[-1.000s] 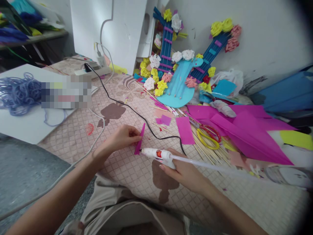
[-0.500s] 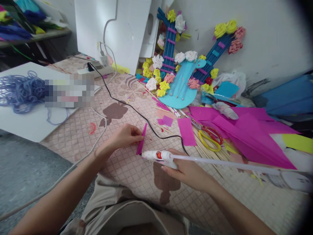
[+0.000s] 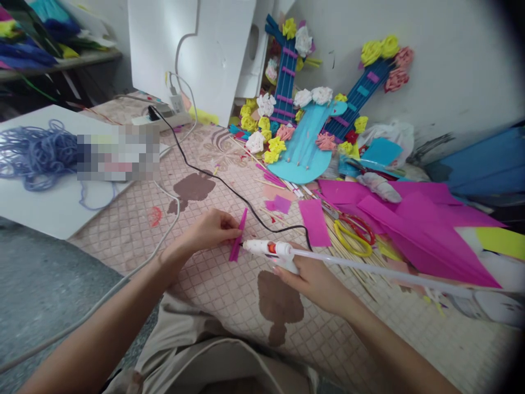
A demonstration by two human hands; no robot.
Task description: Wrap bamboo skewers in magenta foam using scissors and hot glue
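Observation:
A narrow folded strip of magenta paper [image 3: 235, 250] is pinched near its upper part between the thumb and fingers of my left hand [image 3: 213, 227], low over the patterned tablecloth. My right hand [image 3: 314, 279] is wrapped round a white glue gun [image 3: 262, 248]. The gun's dark nozzle points left and meets the strip, or nearly so, below my left thumb. A long, pale glue stick [image 3: 369, 265] runs out of the gun's back toward the right. Some of my right fingers are hidden behind the gun's body.
Behind the hands crosses a black cord [image 3: 241, 198], leading to a power strip [image 3: 164, 117]. Yellow-handled scissors [image 3: 353, 239] rest on thin wooden sticks near magenta sheets [image 3: 418, 230]. A blue paper guitar [image 3: 303, 156] with paper flowers leans at the back. Blue yarn [image 3: 36, 153] lies left.
The glue gun in my right hand has moved up along the magenta strip, from its lower end toward my left thumb. My left hand keeps its pinch in about the same place.

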